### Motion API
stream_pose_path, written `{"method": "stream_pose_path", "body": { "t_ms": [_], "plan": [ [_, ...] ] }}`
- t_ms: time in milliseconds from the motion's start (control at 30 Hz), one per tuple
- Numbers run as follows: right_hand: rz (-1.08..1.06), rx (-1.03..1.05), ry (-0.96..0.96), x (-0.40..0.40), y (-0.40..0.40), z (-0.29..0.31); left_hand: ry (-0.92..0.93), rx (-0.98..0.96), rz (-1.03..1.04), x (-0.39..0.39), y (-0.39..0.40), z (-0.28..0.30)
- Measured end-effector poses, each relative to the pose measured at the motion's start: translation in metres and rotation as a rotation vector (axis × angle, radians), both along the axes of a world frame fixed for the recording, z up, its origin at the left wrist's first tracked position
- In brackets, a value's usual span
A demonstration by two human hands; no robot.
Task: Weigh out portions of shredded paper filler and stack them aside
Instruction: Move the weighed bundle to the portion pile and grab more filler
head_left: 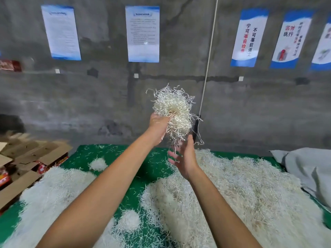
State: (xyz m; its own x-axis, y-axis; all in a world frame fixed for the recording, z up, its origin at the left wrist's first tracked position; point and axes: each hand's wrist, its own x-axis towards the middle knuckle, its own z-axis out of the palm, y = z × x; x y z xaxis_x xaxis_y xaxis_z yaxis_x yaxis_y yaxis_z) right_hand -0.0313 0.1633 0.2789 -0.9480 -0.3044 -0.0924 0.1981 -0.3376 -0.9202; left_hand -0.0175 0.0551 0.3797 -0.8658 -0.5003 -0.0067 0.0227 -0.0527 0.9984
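Shredded paper (172,111), posters (249,37) reading 不可事后

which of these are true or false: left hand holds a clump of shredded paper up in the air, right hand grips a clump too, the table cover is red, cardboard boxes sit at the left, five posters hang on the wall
1. The left hand holds a clump of shredded paper in the air. True.
2. The right hand grips a clump too. False: it is open below the clump, holding nothing.
3. The table cover is red. False: it is green.
4. Cardboard boxes sit at the left. True.
5. Five posters hang on the wall. True.
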Motion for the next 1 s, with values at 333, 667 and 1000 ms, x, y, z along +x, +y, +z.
{"method": "stream_pose_path", "body": {
  "t_ms": [333,667,1000],
  "plan": [
    [0.136,-0.044,-0.151,0.096,-0.015,-0.112,-0.205,-0.560,-0.163,0.113,-0.026,-0.176],
    [-0.006,0.975,0.263,0.191,0.009,-0.305,-0.582,-0.482,-0.386,0.233,-0.066,-0.405],
    [0.127,1.221,0.459,0.203,0.026,-0.316,-0.378,-0.299,0.014,0.251,-0.069,-0.436]
  ]
}}
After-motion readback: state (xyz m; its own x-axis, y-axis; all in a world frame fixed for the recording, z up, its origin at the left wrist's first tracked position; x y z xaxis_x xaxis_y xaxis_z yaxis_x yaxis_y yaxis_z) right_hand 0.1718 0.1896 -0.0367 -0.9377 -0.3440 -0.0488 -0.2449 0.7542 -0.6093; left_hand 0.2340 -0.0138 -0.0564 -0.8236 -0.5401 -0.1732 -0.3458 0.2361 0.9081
